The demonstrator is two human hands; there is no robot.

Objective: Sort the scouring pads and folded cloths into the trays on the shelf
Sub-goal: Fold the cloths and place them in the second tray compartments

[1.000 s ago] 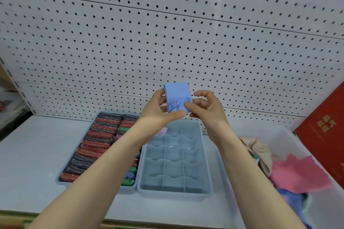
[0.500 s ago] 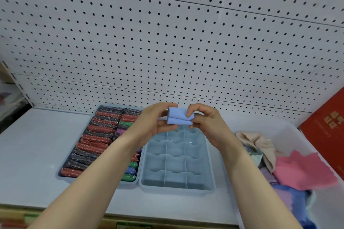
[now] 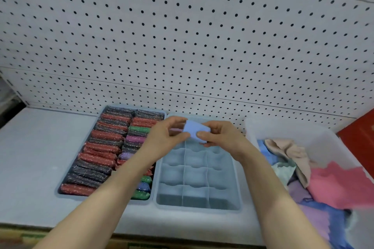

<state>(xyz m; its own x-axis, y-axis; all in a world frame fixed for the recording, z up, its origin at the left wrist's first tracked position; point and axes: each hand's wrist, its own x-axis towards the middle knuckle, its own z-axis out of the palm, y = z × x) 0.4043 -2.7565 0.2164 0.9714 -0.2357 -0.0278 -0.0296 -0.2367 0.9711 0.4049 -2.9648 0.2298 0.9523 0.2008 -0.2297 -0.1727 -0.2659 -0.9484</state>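
I hold folded blue cloth (image 3: 196, 131) over far row of divided tray (image 3: 236, 184); left hand (image 3: 166, 135) and right hand (image 3: 219, 134) fingers pinching its ends. Advise: keep fold tight, lower upright into single far compartment.

Both hands (image 3: 166, 135) (image 3: 220, 135) pinch a folded blue cloth (image 3: 195, 131).
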